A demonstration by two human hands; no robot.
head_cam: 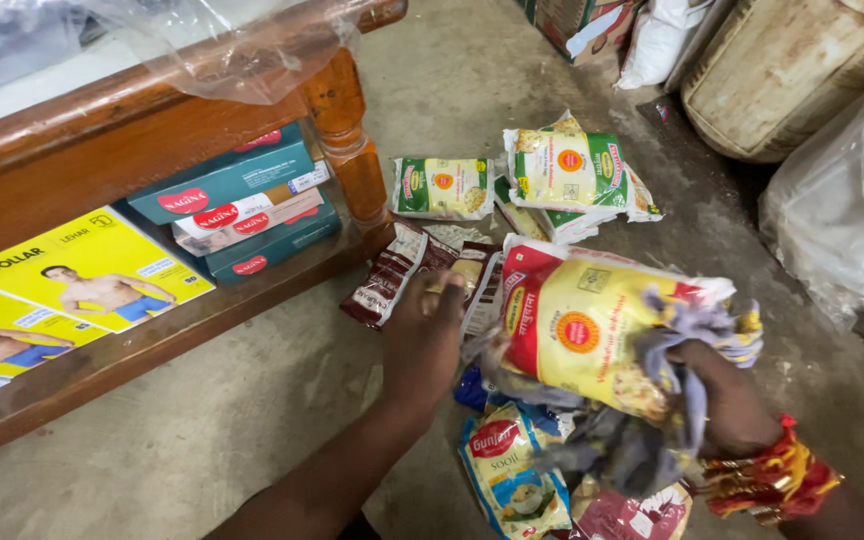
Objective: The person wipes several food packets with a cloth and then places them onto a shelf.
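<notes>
Concrete floor [252, 420] strewn with packets beside wooden shelf [152, 340]. Yellow packet [577, 335] and cloth [652, 440] clenched in right hand [727, 405]; left hand [422, 340] spread loose over brown packets [392, 275].

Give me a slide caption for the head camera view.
Right hand wipes a yellow packet with a cloth; left hand reaches toward floor packets.

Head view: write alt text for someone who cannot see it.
A person's right hand holds a yellow-and-red snack packet with a grey cloth, while the left hand reaches to dark sachets among food packets scattered on a concrete floor. At left, a wooden table's lower shelf holds teal and yellow boxes.
</notes>
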